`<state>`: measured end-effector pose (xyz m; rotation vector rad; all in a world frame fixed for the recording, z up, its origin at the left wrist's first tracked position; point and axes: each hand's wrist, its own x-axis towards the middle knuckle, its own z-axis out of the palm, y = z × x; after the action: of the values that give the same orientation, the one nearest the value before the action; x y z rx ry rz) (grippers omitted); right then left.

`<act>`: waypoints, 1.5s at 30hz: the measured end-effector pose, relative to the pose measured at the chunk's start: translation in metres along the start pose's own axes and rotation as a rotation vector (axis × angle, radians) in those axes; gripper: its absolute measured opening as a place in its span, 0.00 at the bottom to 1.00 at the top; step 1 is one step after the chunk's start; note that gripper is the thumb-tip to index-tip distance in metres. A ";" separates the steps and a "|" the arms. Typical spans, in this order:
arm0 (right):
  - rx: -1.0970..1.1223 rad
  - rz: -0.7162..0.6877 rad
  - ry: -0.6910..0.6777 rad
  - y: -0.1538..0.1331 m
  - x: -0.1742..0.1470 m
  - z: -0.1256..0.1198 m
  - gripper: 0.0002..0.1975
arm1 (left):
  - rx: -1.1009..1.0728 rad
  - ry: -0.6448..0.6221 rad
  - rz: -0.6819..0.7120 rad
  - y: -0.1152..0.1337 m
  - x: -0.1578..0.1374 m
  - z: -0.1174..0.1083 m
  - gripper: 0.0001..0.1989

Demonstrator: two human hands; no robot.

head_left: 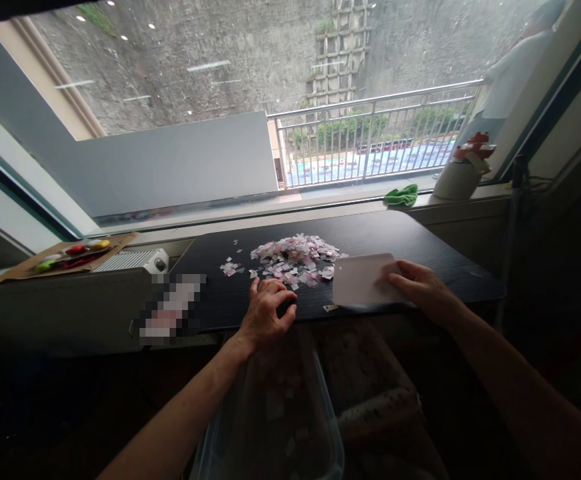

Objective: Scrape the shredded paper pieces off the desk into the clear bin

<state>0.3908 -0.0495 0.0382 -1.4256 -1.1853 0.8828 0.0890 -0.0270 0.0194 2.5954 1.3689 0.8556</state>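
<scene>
A loose pile of small pale pink and white paper pieces point(295, 257) lies on the black table point(370, 230). My left hand point(268, 310) rests at the table's near edge, just in front of the pile. Its fingers are bent, the thumb stands apart from them, and nothing shows in its grasp. Between the thumb and fingers of my right hand point(423, 287) is a thin white plastic sheet point(358, 280) with rounded corners. Its left edge reaches the right side of the pile. A single small tag-like piece point(330, 308) lies by the near edge.
Below the table edge stands a clear plastic bin point(328, 413) with some paper pieces inside. Beside it is a brown box-like thing point(375, 380). A green cloth point(401, 195) and a pale jug point(458, 177) stand on the sill. Cardboard point(120, 243) with colourful items lies left.
</scene>
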 end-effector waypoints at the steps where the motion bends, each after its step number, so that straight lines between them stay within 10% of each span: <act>1: 0.007 0.005 -0.001 -0.001 -0.001 0.000 0.06 | 0.000 0.001 0.000 0.000 0.000 0.000 0.08; 18: 0.042 0.083 -0.155 -0.012 -0.004 0.006 0.11 | 0.000 0.000 -0.004 0.000 0.000 0.000 0.08; 28: -0.115 -0.215 0.069 -0.007 0.003 0.020 0.11 | -0.007 0.000 -0.010 -0.001 0.000 0.001 0.07; 45: -0.203 -0.313 -0.084 -0.016 0.001 0.060 0.08 | -0.059 0.046 -0.024 -0.003 -0.001 0.004 0.04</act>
<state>0.3310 -0.0335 0.0419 -1.3230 -1.5483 0.6216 0.0883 -0.0250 0.0145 2.5258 1.3608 0.9427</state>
